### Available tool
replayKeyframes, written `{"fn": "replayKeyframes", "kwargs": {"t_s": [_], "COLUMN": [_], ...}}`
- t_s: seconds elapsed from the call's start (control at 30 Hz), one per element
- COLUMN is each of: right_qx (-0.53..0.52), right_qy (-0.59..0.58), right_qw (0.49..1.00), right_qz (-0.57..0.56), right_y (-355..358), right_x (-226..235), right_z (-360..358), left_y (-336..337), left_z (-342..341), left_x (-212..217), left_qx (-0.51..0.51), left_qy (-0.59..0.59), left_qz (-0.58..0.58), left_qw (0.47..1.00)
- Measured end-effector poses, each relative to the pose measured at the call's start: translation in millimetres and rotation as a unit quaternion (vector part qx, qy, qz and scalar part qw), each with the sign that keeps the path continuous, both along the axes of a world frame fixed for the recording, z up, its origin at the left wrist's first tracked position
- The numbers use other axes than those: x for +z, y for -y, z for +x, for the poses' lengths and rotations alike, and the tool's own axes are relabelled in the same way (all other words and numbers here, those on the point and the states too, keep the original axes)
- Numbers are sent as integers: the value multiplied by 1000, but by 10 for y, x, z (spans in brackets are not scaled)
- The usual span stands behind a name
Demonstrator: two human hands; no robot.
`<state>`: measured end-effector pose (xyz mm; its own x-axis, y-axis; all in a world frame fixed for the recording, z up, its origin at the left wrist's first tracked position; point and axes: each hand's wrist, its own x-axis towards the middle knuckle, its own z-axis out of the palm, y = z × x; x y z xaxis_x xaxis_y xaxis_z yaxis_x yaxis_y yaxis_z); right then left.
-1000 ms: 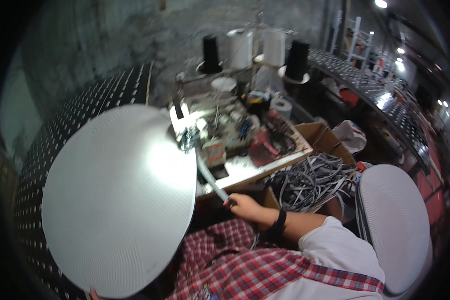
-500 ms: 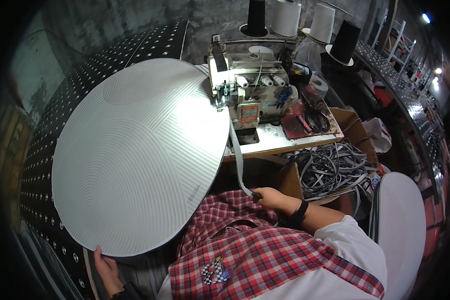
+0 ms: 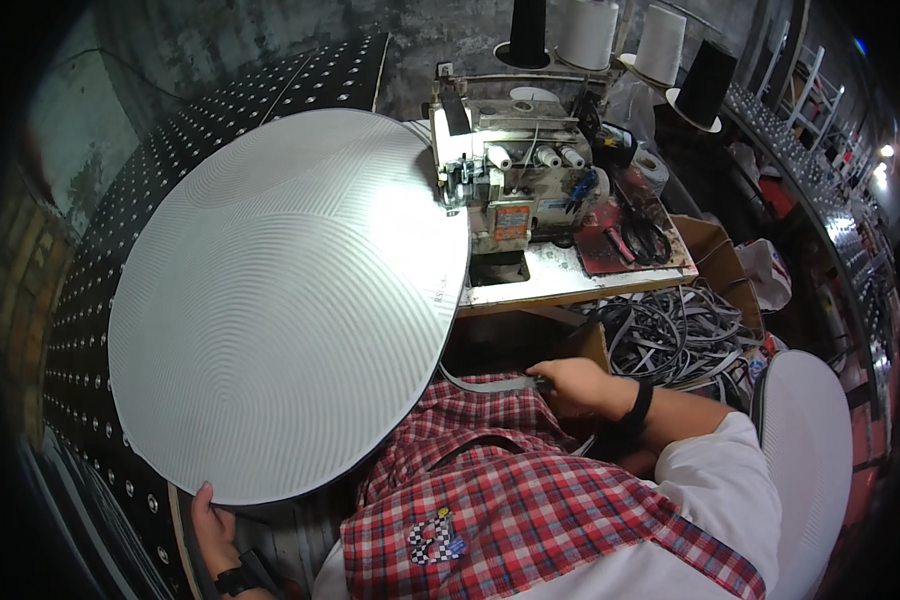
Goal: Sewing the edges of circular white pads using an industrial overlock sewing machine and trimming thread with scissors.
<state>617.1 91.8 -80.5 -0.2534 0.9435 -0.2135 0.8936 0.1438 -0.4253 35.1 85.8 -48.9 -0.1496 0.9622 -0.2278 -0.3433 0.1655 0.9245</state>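
A large round white panel (image 3: 270, 330) with ribbed, curving lines and a dark rim lies tilted across the left. Its right edge sits at the head of an overlock sewing machine (image 3: 520, 180), under a bright lamp. My left hand (image 3: 213, 525) grips the panel's lower edge, thumb on top, the other fingers partly hidden beneath. My right hand (image 3: 582, 388) is closed on the end of a grey strip (image 3: 490, 384), which runs left and passes under the panel's edge. A small dark bit shows at these fingertips; I cannot make out what it is.
A cardboard box (image 3: 595, 345) of tangled grey and black strips (image 3: 670, 335) stands right of the machine. Thread cones (image 3: 585, 35) rise behind it. A red mat (image 3: 620, 240) lies on the machine table. Another white panel (image 3: 810, 450) leans at the right. A dark studded table (image 3: 80, 320) extends left.
The round panel has turned counterclockwise, its small printed mark moving up the right side. My right hand has shifted slightly right, and the strip now runs sideways rather than down from the machine.
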Motion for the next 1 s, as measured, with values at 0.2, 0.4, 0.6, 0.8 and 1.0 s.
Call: {"fn": "replayKeyframes", "kwargs": {"t_s": [0.2, 0.4, 0.6, 0.8, 1.0], "right_qx": [76, 118, 213, 197, 222], "right_qy": [176, 172, 94, 76, 20], "right_qw": [971, 946, 846, 857, 884], "right_qz": [142, 249, 480, 470, 411], "right_y": [-393, -760, -1180, -1358, -951], "right_x": [390, 400, 206, 30, 118], "right_z": [169, -9, -434, -640, -677], "left_y": [-182, 2, -206, -36, -118], "left_z": [91, 9, 77, 160, -140], "left_x": [107, 80, 85, 219, 18], "left_qx": [182, -19, 162, 84, 162], "left_qy": [18, -37, 13, 14, 40], "left_qz": [20, -12, 6, -31, 14], "left_qw": [983, 999, 987, 996, 986]}}
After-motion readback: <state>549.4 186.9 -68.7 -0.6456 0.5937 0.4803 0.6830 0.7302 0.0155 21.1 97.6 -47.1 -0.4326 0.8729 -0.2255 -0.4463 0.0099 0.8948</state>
